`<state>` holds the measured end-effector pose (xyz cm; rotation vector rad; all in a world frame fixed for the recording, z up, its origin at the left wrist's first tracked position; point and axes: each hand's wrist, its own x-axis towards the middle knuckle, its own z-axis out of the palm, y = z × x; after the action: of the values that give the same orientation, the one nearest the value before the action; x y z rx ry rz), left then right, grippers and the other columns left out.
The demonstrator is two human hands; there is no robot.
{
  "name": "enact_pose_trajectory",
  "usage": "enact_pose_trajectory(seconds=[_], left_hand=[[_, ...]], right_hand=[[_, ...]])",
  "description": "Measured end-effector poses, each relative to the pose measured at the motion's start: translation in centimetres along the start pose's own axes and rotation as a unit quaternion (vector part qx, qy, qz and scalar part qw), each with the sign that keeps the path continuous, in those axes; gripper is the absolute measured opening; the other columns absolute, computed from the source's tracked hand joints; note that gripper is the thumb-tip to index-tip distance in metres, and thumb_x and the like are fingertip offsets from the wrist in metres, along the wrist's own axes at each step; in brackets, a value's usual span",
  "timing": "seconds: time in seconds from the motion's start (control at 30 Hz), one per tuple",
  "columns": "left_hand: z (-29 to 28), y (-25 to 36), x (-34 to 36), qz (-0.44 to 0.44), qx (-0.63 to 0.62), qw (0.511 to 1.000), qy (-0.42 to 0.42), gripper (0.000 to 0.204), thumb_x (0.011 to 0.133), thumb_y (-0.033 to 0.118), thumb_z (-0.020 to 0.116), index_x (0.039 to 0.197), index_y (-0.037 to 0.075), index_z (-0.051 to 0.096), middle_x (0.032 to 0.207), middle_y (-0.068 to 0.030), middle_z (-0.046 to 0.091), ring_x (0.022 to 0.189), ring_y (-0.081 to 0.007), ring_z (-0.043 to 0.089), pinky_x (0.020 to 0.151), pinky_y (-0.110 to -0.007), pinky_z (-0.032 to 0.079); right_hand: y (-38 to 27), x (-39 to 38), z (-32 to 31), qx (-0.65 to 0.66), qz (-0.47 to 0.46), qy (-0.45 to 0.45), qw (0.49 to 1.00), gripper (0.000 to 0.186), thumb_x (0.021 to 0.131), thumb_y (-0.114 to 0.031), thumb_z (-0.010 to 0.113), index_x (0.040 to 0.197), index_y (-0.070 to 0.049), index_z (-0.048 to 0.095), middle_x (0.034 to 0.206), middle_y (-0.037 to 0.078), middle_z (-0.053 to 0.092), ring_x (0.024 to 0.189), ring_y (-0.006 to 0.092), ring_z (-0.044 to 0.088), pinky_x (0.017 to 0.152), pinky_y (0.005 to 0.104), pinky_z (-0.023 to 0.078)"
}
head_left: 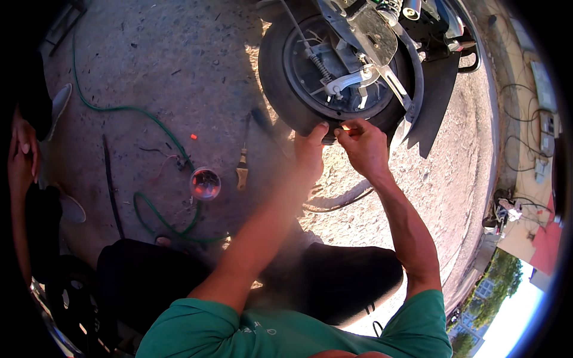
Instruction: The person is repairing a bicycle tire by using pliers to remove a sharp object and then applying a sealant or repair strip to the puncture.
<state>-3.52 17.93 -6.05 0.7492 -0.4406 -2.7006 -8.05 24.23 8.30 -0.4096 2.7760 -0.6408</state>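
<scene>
Both my hands are at the lower edge of the black tyre (276,74) on a scooter's wheel. My left hand (310,149) is closed on the tyre, with its thumb pressed against the rubber and its other fingers hidden or in haze. Beside it, my right hand (365,149) pinches at the tyre's edge, thumb and forefinger together. Whatever lies between those fingertips is too small to make out. Above the hands is the wheel's hub (334,77), with a silver lever (349,82) and a spring-wound rod (318,64) across it.
A screwdriver (242,170) lies left of my hands, near a clear round tub (205,184) of small parts. A green hose (146,113) loops over the ground. To the left is a seated person's hand (24,140). A black mudguard (434,98) hangs right of the wheel.
</scene>
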Motion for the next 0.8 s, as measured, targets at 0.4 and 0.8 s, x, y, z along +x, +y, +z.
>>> enact_pose_trajectory(seconds=[0.4, 0.8], left_hand=[[0.0, -0.8, -0.4, 0.000, 0.036, 0.999, 0.036, 0.039, 0.093, 0.016, 0.068, 0.130, 0.007, 0.060, 0.121, -0.0070, 0.070, 0.108, -0.0204, 0.070, 0.091, -0.039, 0.057], [0.4, -0.6, -0.7, -0.018, 0.053, 0.998, 0.035, 0.041, 0.092, 0.018, 0.069, 0.132, 0.012, 0.059, 0.122, -0.0047, 0.070, 0.110, -0.0218, 0.069, 0.095, -0.046, 0.054]], right_hand=[[0.6, 0.9, -0.4, 0.038, 0.013, -0.018, 0.999, 0.030, 0.090, -0.019, 0.079, 0.107, 0.005, 0.073, 0.087, 0.012, 0.078, 0.082, 0.0156, 0.075, 0.075, 0.0298, 0.057], [1.3, 0.2, 0.6, 0.010, -0.068, 0.039, 0.997, 0.025, 0.091, -0.024, 0.076, 0.105, -0.003, 0.072, 0.096, 0.014, 0.076, 0.087, 0.0264, 0.076, 0.077, 0.0372, 0.058]])
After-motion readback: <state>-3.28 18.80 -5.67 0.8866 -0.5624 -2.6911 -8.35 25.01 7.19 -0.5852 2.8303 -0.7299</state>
